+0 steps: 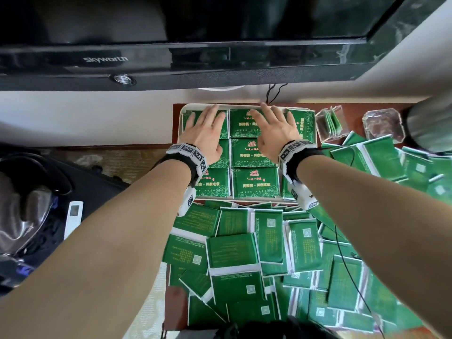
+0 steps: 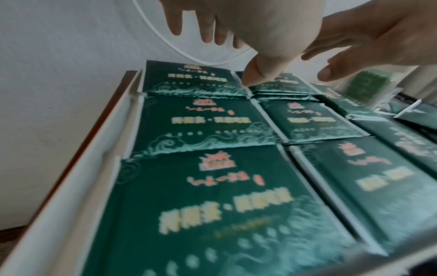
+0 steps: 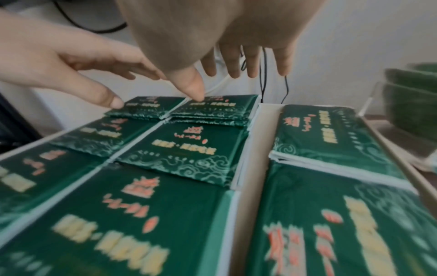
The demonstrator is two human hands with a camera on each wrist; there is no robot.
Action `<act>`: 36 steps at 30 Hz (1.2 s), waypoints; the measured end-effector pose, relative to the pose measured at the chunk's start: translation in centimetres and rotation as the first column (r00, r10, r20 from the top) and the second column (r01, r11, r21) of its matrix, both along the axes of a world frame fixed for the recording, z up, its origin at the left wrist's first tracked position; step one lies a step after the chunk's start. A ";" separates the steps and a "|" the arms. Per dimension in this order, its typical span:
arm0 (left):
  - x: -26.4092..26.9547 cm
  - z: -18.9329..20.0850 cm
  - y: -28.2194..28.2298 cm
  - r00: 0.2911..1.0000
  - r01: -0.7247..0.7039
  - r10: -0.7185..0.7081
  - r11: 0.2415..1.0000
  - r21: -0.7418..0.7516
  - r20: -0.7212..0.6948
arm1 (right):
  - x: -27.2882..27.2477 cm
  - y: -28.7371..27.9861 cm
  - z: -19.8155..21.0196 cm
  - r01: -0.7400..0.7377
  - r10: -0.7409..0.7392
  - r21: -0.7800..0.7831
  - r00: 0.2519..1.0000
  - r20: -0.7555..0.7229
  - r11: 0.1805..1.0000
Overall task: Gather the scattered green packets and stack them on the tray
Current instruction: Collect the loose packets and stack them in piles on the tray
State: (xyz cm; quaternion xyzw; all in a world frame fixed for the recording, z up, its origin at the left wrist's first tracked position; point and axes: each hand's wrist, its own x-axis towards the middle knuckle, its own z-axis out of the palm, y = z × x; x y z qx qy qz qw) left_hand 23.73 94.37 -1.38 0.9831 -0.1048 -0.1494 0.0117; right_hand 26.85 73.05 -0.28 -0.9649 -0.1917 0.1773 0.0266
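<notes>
We hold our left hand (image 1: 205,133) and right hand (image 1: 275,133) flat over the far rows of green packets (image 1: 255,182) lined up face-up in the white tray (image 1: 181,118), fingers straight and slightly spread, gripping nothing. In the wrist views both thumbs reach down to the far packets. More packets lie scattered (image 1: 234,250) from 6 to 3 o'clock of the tray on the brown table (image 1: 176,108).
</notes>
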 end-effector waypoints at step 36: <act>-23.2 12.2 -60.1 0.866 0.425 -0.367 0.898 0.113 -0.339 | -32.6 -55.5 10.4 0.555 -0.595 -0.216 0.762 -0.255 0.803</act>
